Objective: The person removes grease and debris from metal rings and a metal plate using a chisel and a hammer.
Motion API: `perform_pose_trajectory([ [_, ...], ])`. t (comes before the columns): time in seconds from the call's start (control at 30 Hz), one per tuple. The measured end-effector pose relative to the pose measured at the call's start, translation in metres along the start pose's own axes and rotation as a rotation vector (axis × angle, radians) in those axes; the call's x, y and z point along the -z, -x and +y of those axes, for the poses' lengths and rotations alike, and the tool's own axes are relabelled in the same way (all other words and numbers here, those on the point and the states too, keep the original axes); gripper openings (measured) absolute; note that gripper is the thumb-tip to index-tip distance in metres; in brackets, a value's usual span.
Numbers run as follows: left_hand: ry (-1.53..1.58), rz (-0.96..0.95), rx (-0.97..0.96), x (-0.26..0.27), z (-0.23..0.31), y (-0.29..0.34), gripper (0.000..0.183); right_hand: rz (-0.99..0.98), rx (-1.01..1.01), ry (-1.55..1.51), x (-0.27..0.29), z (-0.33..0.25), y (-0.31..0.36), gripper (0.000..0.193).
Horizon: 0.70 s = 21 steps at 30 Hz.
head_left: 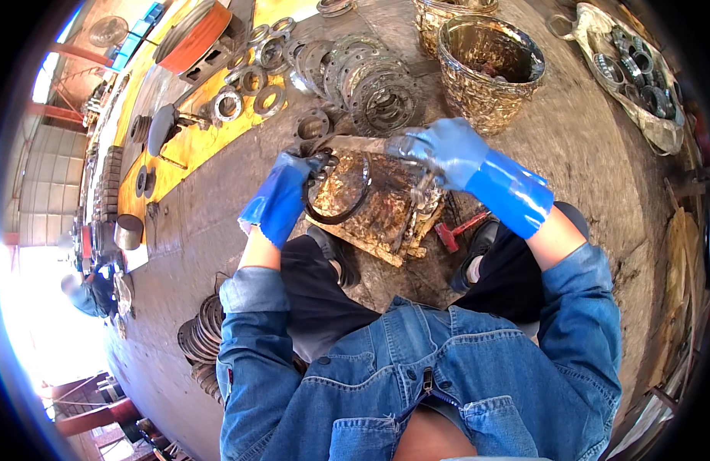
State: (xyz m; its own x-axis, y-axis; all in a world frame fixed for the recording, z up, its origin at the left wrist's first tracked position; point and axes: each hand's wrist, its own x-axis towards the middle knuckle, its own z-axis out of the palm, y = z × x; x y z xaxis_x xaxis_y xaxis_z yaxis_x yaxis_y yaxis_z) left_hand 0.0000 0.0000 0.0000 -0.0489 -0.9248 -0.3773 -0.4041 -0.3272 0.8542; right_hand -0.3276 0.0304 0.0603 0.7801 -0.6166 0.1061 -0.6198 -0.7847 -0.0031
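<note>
My left hand [284,188], in a blue rubber glove, has its fingers closed on the upper left side of a dark, thin metal ring [336,221]. The ring rests tilted on or just over a grease-covered wooden block [389,201] between my feet. My right hand [451,150], gloved the same way, is closed around a flat-bladed tool [359,144], perhaps a scraper. Its blade points left across the ring's top, close to my left fingers; most of the grip is hidden by the glove. A red-headed hammer [447,237] lies beside the block, near my right shoe.
Beyond the block are overlapping flanged metal rings [386,104] and smaller rings [228,105]. A grease-caked bucket [486,107] stands ahead right, near a pale sack [655,127] holding rings. More stacked rings [205,330] lie by my left side. Another person [94,296] is far left.
</note>
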Motion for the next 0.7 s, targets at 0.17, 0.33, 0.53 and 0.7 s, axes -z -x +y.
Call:
perform_pose_trajectory([
  [0.17,0.255,0.016,-0.165,-0.015,0.046,0.058,0.018,0.224,-0.083,-0.481,-0.028,0.034,0.007,0.056],
  [0.33,0.586,0.066,-0.163,0.006,0.016,0.034,0.019,0.291,-0.189,-0.638,-0.032,0.039,0.002,0.037],
  [0.53,0.697,0.059,-0.058,0.018,0.019,0.025,0.013,0.304,-0.305,-0.867,-0.036,0.047,0.007,0.031],
  [0.7,0.730,0.059,-0.075,0.021,0.037,0.039,0.023,0.250,-0.503,-0.993,-0.023,0.038,0.005,0.025],
])
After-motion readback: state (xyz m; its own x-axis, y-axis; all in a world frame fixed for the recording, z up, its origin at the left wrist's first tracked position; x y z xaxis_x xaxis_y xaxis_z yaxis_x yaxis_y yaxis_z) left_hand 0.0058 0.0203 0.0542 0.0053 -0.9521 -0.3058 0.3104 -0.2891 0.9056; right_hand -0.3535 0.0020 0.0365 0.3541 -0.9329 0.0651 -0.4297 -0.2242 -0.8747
